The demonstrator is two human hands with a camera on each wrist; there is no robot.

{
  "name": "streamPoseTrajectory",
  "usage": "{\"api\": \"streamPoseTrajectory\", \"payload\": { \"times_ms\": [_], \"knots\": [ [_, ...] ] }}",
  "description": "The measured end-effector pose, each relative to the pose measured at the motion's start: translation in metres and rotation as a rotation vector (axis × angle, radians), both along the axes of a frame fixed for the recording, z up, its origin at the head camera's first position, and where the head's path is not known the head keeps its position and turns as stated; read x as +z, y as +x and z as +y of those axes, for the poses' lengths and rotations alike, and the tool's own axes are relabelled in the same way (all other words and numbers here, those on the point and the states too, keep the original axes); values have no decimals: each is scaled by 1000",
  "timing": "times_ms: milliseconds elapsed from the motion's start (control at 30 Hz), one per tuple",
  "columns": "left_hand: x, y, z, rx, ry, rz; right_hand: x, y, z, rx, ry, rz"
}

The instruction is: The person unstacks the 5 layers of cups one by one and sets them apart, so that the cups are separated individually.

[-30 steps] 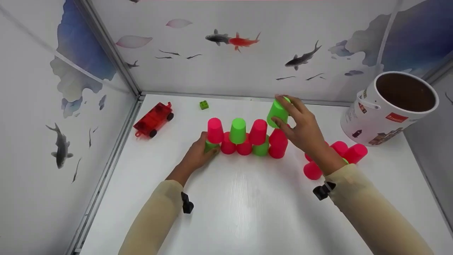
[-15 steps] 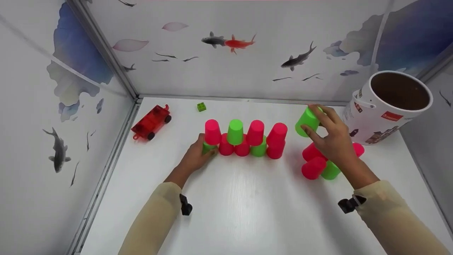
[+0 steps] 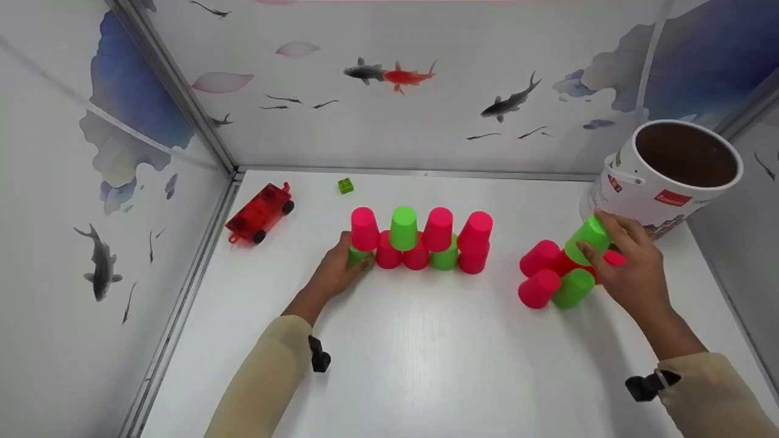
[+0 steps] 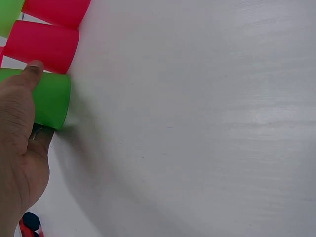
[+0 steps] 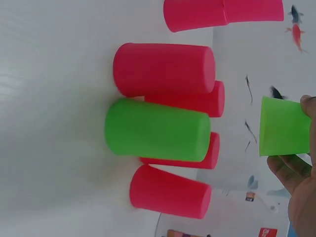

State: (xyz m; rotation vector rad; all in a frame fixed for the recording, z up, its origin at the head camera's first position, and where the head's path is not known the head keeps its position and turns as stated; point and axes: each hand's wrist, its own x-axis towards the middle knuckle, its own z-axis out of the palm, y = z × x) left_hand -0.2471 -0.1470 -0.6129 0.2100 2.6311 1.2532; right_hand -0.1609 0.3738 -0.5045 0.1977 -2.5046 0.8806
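My left hand [image 3: 331, 271] grips an upside-down green cup [image 4: 52, 98] at the left end of a two-tier row, thumb on its near side. Beside it in the lower tier stand pink cups [image 3: 388, 250] and a second green cup [image 3: 444, 255]. The upper tier has pink cups [image 3: 438, 229] and one green cup [image 3: 404, 229] set on top. Over on the right, my right hand [image 3: 633, 267] pinches a tilted green cup [image 3: 585, 240] between thumb and fingers, raised above a loose cluster. That cluster holds a green cup [image 5: 157, 129] and several pink cups [image 5: 164, 69].
A white printed bucket [image 3: 660, 182] with a brown inside stands at the back right, close behind the right hand. At the back left are a red toy car [image 3: 261, 213] and a small green building brick [image 3: 345, 185]. Patterned walls [image 3: 389, 128] border the white table [image 3: 389, 365].
My right hand has carried the green cup from above the row's right end rightward and down, over the loose cluster. The left hand keeps its grip, and the row stands as before.
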Motion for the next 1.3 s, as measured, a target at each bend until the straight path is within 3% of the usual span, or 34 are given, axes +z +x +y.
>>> {"api": "streamPoseTrajectory", "payload": {
  "times_ms": [400,733,900,1100,1300],
  "knots": [
    [3,-1,-2,-7,-12,11,-32,31,43,-145,-15,-93],
    [3,0,1,12,-9,-23,-66,44,47,-184,-32,-135],
    [-1,0,1,1,6,-5,-86,53,45,-209,-29,-214],
    [-3,-1,1,-11,15,14,-98,54,46,-249,0,-361],
    [-2,-1,0,-6,4,2,-100,50,47,-242,-20,-415]
  ]
}}
